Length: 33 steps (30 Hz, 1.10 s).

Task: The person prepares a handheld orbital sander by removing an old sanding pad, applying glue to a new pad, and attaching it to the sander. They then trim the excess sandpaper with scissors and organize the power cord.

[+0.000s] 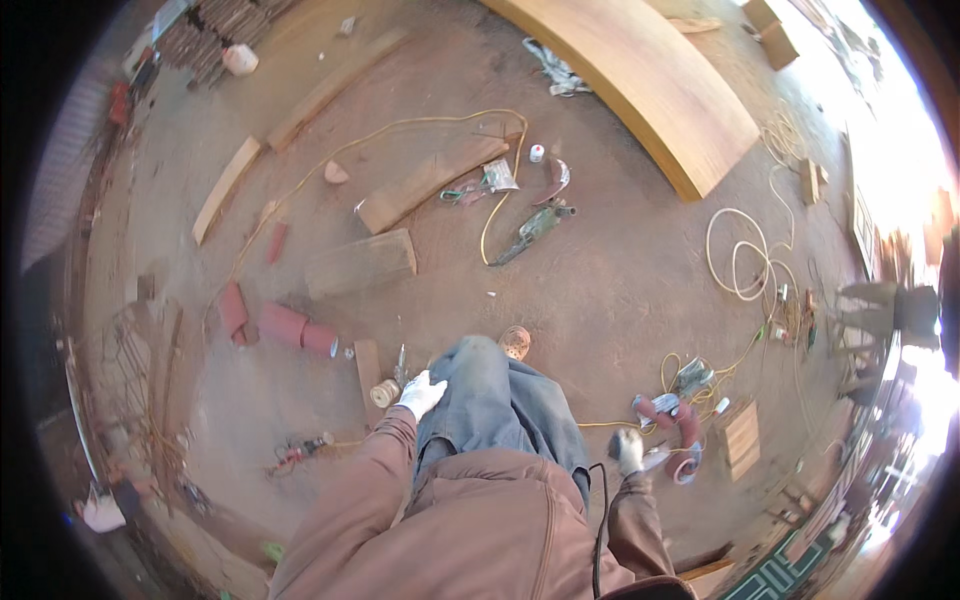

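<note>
I stand on a dusty dirt floor in a brown jacket and blue jeans. My left hand (420,395), in a white glove, rests against my raised left knee (480,365) with nothing visible in it. A small tan roll (384,392) lies on the ground just left of it. My right hand (628,450), in a grey glove and blurred, hangs low beside my right leg, close to a heap of reddish sanding belts (682,428). Whether it holds anything is unclear. A black cable (600,510) runs down my right side.
An angle grinder (530,228) with a yellow cord lies ahead, near short planks (360,262) (430,182). A large curved wooden slab (650,80) spans the far right. Coiled pale cable (745,262) lies to the right, red cylinders (285,325) to the left, and a small wooden block (742,436) beside the belts.
</note>
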Motion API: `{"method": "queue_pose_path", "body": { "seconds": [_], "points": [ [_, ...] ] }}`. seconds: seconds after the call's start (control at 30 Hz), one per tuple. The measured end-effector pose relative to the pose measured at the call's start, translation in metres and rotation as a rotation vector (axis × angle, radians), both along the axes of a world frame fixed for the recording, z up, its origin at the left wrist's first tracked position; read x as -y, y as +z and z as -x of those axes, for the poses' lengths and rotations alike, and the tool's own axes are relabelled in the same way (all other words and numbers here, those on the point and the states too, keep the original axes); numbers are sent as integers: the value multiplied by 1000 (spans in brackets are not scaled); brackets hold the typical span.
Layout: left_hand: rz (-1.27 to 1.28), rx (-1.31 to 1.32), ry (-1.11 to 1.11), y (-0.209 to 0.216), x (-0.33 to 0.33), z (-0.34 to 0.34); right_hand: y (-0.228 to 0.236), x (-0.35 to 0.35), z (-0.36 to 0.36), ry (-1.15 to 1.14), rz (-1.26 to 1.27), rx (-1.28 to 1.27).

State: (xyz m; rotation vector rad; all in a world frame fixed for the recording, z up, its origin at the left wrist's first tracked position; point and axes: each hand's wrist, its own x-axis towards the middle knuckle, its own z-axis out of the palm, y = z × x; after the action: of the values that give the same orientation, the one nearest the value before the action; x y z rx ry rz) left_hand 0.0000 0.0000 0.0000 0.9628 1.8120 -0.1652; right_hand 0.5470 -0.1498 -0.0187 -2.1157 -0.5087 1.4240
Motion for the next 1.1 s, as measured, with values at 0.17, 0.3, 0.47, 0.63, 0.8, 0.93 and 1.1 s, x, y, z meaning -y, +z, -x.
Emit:
{"method": "queue_pose_path", "body": {
  "seconds": [0.17,0.3,0.47,0.63,0.8,0.93,1.1],
  "points": [
    [-30,75,74,8,-59,-54,105,-253,-33,82,-123,69],
    [-68,8,102,-24,-111,-75,73,-373,-48,177,-131,5],
    [-222,52,222,-25,-197,-113,-25,-441,-30,332,80,-109],
    [-160,-84,-28,-15,-201,-161,-80,-488,11,927,270,163],
    [257,-9,-119,-3,-174,-193,-107,-566,56,947,173,35],
    [269,224,109,3,-160,-207,-117,-623,71,877,184,-56],
    [116,485,232,35,-172,-208,-136,-671,73,1126,136,138]
  ]
}}
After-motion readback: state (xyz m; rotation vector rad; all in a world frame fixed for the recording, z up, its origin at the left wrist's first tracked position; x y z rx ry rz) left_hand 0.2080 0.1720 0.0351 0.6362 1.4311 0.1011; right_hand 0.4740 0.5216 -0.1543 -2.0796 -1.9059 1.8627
